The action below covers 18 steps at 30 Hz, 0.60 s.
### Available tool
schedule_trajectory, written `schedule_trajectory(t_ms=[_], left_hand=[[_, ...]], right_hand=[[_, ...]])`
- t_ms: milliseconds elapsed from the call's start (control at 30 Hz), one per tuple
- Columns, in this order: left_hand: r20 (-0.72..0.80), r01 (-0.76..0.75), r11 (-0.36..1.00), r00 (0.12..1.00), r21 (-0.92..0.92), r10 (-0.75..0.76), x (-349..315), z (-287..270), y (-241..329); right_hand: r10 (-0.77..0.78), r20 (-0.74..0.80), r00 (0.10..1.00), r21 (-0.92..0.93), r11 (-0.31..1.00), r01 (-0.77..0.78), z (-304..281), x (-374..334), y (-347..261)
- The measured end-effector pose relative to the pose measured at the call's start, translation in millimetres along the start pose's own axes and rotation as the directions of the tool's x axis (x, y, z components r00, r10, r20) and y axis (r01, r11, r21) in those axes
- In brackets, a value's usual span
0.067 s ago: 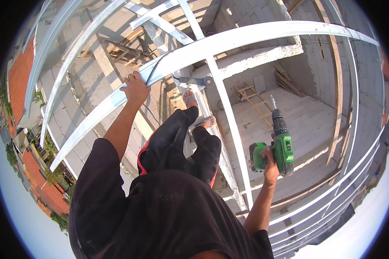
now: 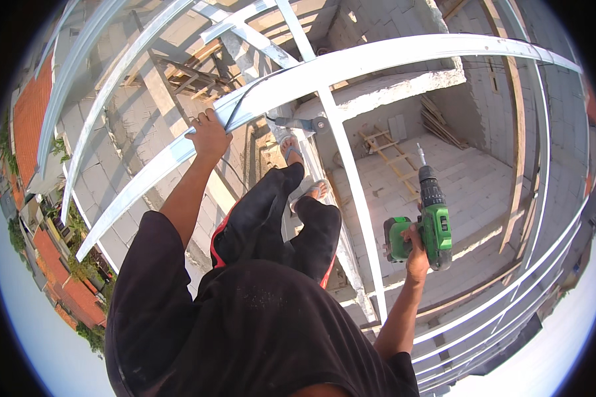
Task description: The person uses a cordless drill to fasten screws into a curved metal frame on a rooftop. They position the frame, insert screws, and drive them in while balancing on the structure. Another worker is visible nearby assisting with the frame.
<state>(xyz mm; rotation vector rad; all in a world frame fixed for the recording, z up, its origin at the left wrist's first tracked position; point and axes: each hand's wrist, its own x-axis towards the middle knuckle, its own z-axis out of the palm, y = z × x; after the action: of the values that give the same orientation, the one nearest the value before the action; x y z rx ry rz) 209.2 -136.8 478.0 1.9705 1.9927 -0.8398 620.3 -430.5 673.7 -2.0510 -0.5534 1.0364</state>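
My left hand point(image 2: 209, 134) is closed over the edge of a long, pale metal beam point(image 2: 271, 90) that crosses in front of me. A dark cable point(image 2: 240, 104) lies over the beam just beside that hand. Off to the right, my right hand point(image 2: 416, 251) grips a green and black cordless drill point(image 2: 436, 228) by its handle, held out over the open room below. A bit with a silver socket-like tip points away from me. Past the beam, an angle grinder point(image 2: 302, 124) rests near my feet on the wall top.
My sandalled feet point(image 2: 311, 192) stand on a narrow wall top, with a drop into a block-walled room point(image 2: 457, 178). A wooden ladder point(image 2: 392, 157) and stacked planks point(image 2: 438, 122) lie below. A thin metal bar point(image 2: 354, 178) runs between me and the drill. More metal rafters point(image 2: 106, 112) stand left.
Almost nothing differs. The drill and my right hand have shifted very slightly to the right; my left hand stays on the beam.
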Motion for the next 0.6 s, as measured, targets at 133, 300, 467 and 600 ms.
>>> schedule_trajectory(t_ms=[133, 300, 467, 600], left_hand=[[-0.033, -0.028, 0.999, 0.999, -0.026, 0.027, -4.4, 1.9, -0.7], [-0.007, -0.015, 0.999, 1.000, -0.033, 0.014, -1.4, -0.6, -3.7], [0.055, -0.002, 0.997, 0.998, -0.074, 0.006, 10.9, -10.5, -0.4], [0.023, 0.004, 0.991, 1.000, -0.133, -0.001, 11.0, -5.8, 0.2]], right_hand=[[-0.010, 0.029, 1.000, -0.074, 0.997, 0.013, -6.0, 13.1, -30.2], [-0.103, 0.057, 0.993, -0.031, 0.994, 0.105, -11.5, 14.9, -73.0], [-0.207, -0.087, 0.975, -0.284, 0.943, 0.174, -19.2, -2.6, -120.6], [-0.328, -0.044, 0.944, -0.403, 0.870, 0.284, -22.1, -21.4, -155.3]])
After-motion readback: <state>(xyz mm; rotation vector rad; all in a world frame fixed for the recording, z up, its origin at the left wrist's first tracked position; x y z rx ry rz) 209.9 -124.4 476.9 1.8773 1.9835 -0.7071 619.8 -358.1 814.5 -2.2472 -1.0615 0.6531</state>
